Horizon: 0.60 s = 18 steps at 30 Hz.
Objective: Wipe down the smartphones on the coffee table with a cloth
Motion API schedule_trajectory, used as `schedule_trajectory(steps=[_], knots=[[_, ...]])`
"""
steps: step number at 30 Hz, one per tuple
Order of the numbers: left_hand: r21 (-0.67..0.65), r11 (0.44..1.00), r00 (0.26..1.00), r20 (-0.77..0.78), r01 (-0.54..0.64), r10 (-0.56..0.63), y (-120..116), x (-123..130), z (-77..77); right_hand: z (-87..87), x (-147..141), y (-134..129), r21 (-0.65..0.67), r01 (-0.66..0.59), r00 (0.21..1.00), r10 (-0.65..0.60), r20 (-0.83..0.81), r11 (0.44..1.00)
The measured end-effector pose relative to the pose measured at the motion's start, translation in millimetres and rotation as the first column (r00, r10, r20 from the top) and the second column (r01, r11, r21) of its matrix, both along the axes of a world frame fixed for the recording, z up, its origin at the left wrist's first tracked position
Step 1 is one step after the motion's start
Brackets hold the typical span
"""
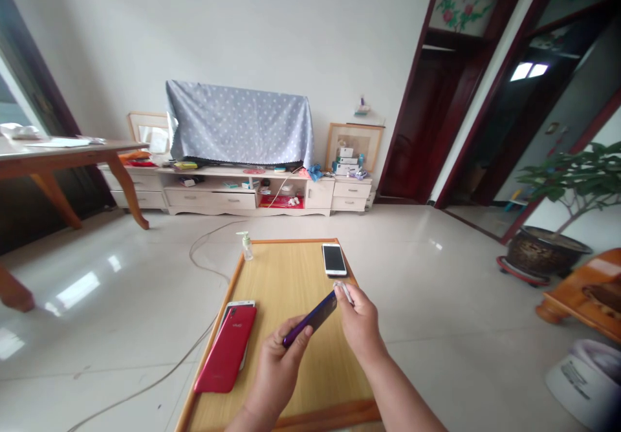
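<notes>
Thumb and fingers of the left hand (284,357) are clasping the near end of a purple-edged phone (314,319), seemingly to steady it while leaving its far end accessible. Just beyond that grip and to its right, the right hand (359,321) is pinching a small white item (345,291), perhaps a folded tissue, beside the phone's far end; whether the item is touching the phone is hard to tell. The phone is slanting above the wooden surface (291,270), probably raised so that both hands are meeting comfortably. Left of the left grip, a red phone (229,349) is lying on a white phone (241,303), offset so that the lower one's edges are showing; stacking them at that side is probably saving room for the hands. Beyond the right grip, a white-framed phone (334,259) is resting near the far right corner, apart from that pair. Ahead and to the left of both grips, a pump bottle (247,248) is standing at the far left corner, presumably out of the forearms' way. Farther ahead, a dotted cloth (242,125) is draping over something wide on a pale cabinet (211,200), likely against dust.
</notes>
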<state>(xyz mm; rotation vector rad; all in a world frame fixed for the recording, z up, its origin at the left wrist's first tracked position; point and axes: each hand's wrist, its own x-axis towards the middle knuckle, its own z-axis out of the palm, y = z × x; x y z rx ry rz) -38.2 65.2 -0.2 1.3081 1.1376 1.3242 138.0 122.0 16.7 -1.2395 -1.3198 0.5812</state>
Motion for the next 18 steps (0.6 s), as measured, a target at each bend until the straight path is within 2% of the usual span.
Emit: schedule_trajectory(steps=[2,5,7,9,12,14,16,18], knots=[[0.037,0.999,1.000,-0.014,-0.021,0.021,-1,0,-2.0,1.1,-12,-12,0.060,-0.037,0.994,0.030,0.108,0.998],[0.088,0.996,0.999,-0.035,-0.005,0.008,-2,-2,-2.0,4.4,-31,-33,0.063,-0.213,0.955,0.194,0.224,0.975],[0.113,0.994,0.998,-0.064,0.004,0.003,-3,-4,-1.2,6.6,-36,-39,0.050,-0.303,0.928,0.282,0.244,0.952],[0.127,0.992,0.993,-0.117,-0.016,0.031,-4,-6,-0.9,8.2,-32,-34,0.033,-0.281,0.944,0.270,0.191,0.959],[0.141,0.989,0.973,-0.217,-0.052,0.082,-6,-8,-2.6,9.4,-16,-18,-0.038,-0.128,0.991,0.129,0.040,0.991],[0.156,0.985,0.959,-0.262,-0.069,0.108,-7,-8,-4.8,10.0,-11,-13,-0.080,-0.064,0.998,0.064,0.000,0.995],[0.185,0.979,0.947,-0.293,-0.080,0.133,-7,-7,-7.0,10.5,-16,-19,-0.107,-0.074,0.997,0.076,0.018,0.992],[0.222,0.971,0.935,-0.316,-0.090,0.159,-6,-6,-8.2,10.5,-28,-33,-0.125,-0.168,0.984,0.174,0.039,0.978]])
